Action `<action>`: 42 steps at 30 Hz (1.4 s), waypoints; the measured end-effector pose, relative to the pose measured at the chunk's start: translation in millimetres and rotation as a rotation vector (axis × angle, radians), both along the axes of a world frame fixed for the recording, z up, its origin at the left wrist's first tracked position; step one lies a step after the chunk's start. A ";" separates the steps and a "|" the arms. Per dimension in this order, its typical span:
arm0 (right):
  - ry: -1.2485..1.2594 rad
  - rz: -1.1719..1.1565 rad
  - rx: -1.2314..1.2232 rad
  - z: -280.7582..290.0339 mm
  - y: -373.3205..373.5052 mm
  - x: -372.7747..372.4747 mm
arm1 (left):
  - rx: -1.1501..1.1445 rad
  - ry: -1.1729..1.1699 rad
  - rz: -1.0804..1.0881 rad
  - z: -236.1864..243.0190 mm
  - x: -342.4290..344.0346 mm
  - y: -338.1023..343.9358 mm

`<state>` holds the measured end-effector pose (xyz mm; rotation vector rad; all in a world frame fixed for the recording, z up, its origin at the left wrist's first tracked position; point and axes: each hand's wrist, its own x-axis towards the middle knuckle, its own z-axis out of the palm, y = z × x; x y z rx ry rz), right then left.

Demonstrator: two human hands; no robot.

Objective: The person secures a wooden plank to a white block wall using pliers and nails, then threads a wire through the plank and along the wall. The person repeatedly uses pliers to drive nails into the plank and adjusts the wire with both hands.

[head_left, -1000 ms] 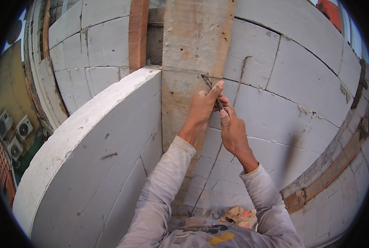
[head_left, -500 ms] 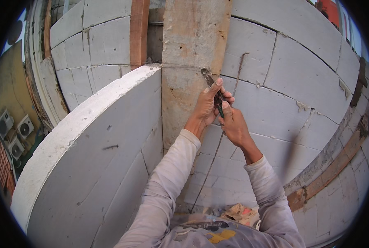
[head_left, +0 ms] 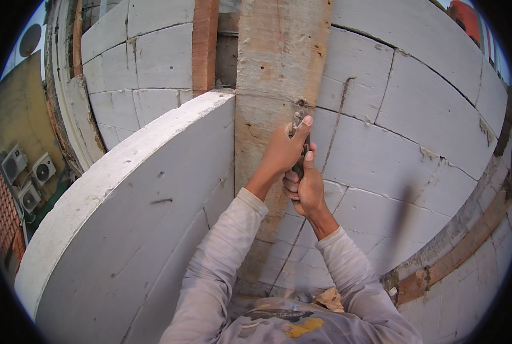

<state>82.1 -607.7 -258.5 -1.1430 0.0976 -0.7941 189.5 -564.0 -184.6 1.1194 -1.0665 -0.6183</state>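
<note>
I am gripping the tool (head_left: 300, 109) with 2 hands, ranged along its length in front of the board (head_left: 279, 51). My left hand (head_left: 284, 149) is wrapping the upper part, its thumb pointing up towards the head, a hold that is probably giving guidance and steadiness. My right hand (head_left: 307, 186) is clasping the handle just below, fingers curled round it, and is likely supplying most of the force; neither hand is slack. The tool is standing nearly upright in view, its head overlapping the board's right side, where a thin wire (head_left: 267, 96) is crossing from the low wall (head_left: 124, 155). The head is lining up with that wire, which is perhaps explaining its placement; whether the 2 are touching, I cannot tell. As to condition, the head is looking dark grey, grimy and worn, with a rounded, knobbly end; a little green is showing between my hands, and my fingers are hiding most of the handle. Behind, a rusty rod (head_left: 334, 129) is slanting down the block wall (head_left: 416, 114).
</note>
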 end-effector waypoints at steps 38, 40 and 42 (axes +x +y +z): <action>0.424 -0.589 -0.720 -5.8 -5.2 -73.9 | -0.651 0.945 -0.033 18.3 40.0 -6.3; 0.522 -0.610 -0.809 8.5 -2.8 -73.9 | -0.660 0.844 -0.018 16.9 41.1 -0.9; 0.532 -0.564 -0.818 11.3 -4.3 -74.5 | -0.786 0.867 -0.113 14.3 49.8 -7.6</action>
